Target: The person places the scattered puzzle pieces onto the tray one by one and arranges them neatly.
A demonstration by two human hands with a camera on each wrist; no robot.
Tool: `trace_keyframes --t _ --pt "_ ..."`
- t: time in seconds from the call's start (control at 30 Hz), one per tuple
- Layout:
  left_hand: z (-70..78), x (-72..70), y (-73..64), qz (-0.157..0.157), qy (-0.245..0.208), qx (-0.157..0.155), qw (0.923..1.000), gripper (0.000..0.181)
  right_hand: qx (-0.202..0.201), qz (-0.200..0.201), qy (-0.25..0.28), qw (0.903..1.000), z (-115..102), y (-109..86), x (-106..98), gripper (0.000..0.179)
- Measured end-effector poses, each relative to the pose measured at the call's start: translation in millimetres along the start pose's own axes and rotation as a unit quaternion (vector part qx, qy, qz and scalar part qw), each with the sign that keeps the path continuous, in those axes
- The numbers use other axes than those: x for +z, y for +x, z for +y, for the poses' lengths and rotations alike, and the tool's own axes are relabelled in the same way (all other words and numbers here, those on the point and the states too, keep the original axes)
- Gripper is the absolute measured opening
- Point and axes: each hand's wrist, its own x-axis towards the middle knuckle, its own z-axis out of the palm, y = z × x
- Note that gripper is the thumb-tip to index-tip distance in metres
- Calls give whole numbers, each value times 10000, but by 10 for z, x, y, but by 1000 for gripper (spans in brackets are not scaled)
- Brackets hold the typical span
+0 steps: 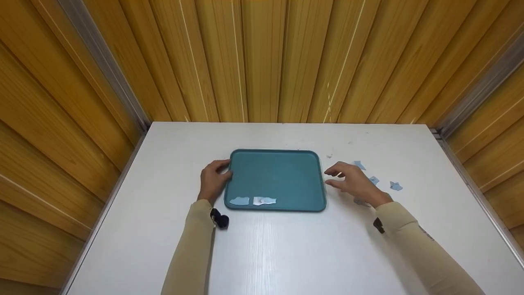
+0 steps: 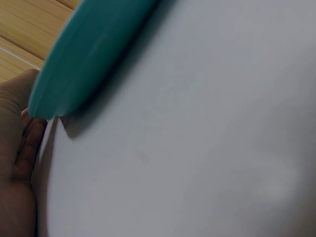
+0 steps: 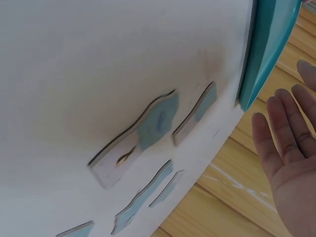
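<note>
A teal rectangular tray (image 1: pixel 278 178) lies on the white table, with two flat, wavy-edged pale pieces, like puzzle pieces (image 1: pixel 240 200), along its near left edge. My left hand (image 1: pixel 213 180) grips the tray's left side between thumb and fingers. In the left wrist view, the fingers (image 2: pixel 32 148) reach beneath the tray's rim (image 2: pixel 42 106). Just off the tray's right side is my right hand (image 1: pixel 352 180), its fingers extended and apart, holding nothing. Several more light blue pieces (image 3: pixel 160 121) lie on the table near the right wrist, one partly hidden under it in the head view.
The white table (image 1: pixel 262 254) runs back to a wood-patterned wall (image 1: pixel 262 61), with similar walls on both sides. Small crumbs (image 1: pixel 329 156) lie past the tray's right corner. Dark wrist mounts (image 1: pixel 221 220) hang at both cuffs.
</note>
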Motion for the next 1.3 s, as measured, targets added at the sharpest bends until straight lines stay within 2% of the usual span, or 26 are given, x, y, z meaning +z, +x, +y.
trace_keyframes --t 0.2,0.33,0.6,0.83,1.3 --pt "-6 -4 -1 0 92 25 10000 38 380 23 83 9992 108 -95 -75 28" --pt "1 -10 -12 -15 -14 -9 10000 38 618 20 43 9981 165 -160 -124 29" --pt "4 -9 -17 10 -79 -10 10000 37 781 143 -127 9968 268 -285 -200 28" --pt "-4 -14 -8 82 -23 107 9999 37 1157 39 -171 9931 334 -341 -232 29" --pt "1 -6 -4 17 -89 -56 9999 38 1160 -152 -444 9921 404 -427 -267 27"
